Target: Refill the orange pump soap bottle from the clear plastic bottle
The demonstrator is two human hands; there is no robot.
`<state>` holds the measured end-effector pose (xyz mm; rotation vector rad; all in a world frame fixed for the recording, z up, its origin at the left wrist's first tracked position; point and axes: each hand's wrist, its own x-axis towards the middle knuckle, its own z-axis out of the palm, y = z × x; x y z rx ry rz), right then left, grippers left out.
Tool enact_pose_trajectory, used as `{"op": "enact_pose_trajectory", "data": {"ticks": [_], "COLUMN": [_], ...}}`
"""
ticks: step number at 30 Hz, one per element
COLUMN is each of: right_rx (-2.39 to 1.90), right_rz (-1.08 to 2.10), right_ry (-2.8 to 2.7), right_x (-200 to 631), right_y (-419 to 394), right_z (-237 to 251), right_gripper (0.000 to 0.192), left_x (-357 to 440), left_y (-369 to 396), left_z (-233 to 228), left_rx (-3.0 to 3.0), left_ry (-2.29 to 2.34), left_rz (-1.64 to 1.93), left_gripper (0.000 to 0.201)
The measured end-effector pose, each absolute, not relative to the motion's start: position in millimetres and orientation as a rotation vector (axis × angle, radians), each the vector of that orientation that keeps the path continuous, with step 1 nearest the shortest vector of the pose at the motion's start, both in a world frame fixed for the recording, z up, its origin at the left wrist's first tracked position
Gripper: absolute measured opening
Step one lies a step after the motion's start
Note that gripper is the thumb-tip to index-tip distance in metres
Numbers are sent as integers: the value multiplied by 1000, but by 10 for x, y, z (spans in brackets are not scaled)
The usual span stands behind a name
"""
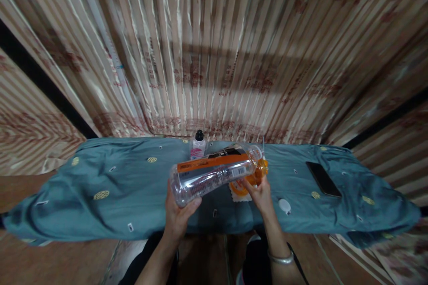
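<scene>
A large clear plastic bottle [216, 169] with an orange and black label lies tilted in the air, its base to the left and its neck to the right. My left hand [179, 213] is wrapped around the base end. At the neck end, my right hand [259, 193] is closed on a see-through orange container [260, 173], which the bottle partly covers. Below it, a pale scalloped mat [242, 198] shows on the cloth. Behind the big bottle stands a small clear bottle [198, 146] with a black cap and pink print.
A teal patterned cloth [127, 187] covers the table. At the right lie a black phone [323, 179] and a round white lid-like disc [285, 206]. A striped curtain [214, 53] hangs close behind the table, with dark poles [47, 80] at the sides.
</scene>
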<state>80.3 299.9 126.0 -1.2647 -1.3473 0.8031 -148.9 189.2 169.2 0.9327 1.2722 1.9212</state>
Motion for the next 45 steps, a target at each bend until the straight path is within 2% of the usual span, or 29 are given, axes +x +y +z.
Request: {"op": "enact_pose_trajectory", "data": {"ticks": [20,37,42,45], "right_rx": [-1239,-1200,-1198,-1183], "right_rz": [813,842,838,828], "right_ry": [-1338,-1347,-1322,-1317], "right_x": [782,778,782,782], "right_y": [2973,2989,3004,3014], "right_z": [1304,1264,1211,1191], "right_gripper": [74,67,78,78], "left_x": [-1576,-1489,-1446,-1446], "left_y": [1966,1906,1897,1894], "left_z": [1438,1580,1669,1685], "left_rx": [891,830,802,799], "left_ry": [1195,1184,1153,1150], "left_rz": [1887,1937,1935,1931], "left_gripper": [98,90,90,93]}}
